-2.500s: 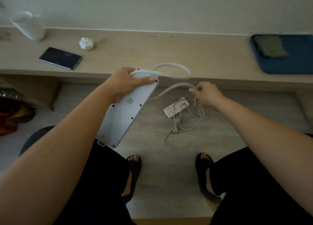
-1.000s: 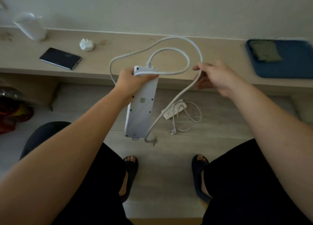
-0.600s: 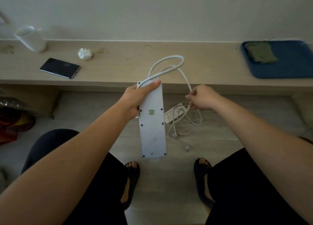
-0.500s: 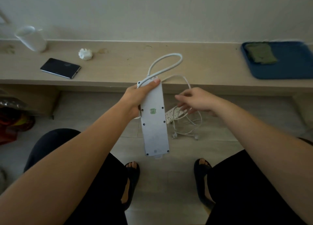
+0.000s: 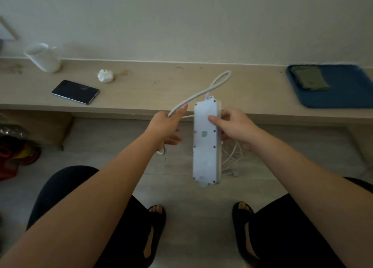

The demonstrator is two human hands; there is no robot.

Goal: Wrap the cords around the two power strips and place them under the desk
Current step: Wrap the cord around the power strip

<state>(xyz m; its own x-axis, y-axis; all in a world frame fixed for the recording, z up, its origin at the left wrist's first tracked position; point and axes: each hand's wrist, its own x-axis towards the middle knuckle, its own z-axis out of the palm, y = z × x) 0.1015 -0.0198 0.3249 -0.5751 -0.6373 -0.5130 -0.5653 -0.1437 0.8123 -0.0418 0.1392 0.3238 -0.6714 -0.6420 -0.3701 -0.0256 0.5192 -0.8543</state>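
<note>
A long white power strip (image 5: 204,146) hangs upright in the air, its back toward me, in front of the desk (image 5: 153,90). My right hand (image 5: 232,126) grips its upper right edge, thumb across the back. Its white cord (image 5: 201,93) loops up from the top end over the desk and runs down left into my left hand (image 5: 165,126), which holds it between the fingers. The second power strip is hidden behind the first; only its loose cord (image 5: 232,158) shows on the floor.
On the desk lie a dark phone (image 5: 75,91), a crumpled tissue (image 5: 105,76), a white cup (image 5: 43,57) and a blue tray (image 5: 331,86) with a green cloth. A red bag (image 5: 14,154) sits under the desk at left. My sandalled feet rest on the wood floor.
The strip passed from my left hand to my right hand and shifted right. My left hand now holds the cord on the left side.
</note>
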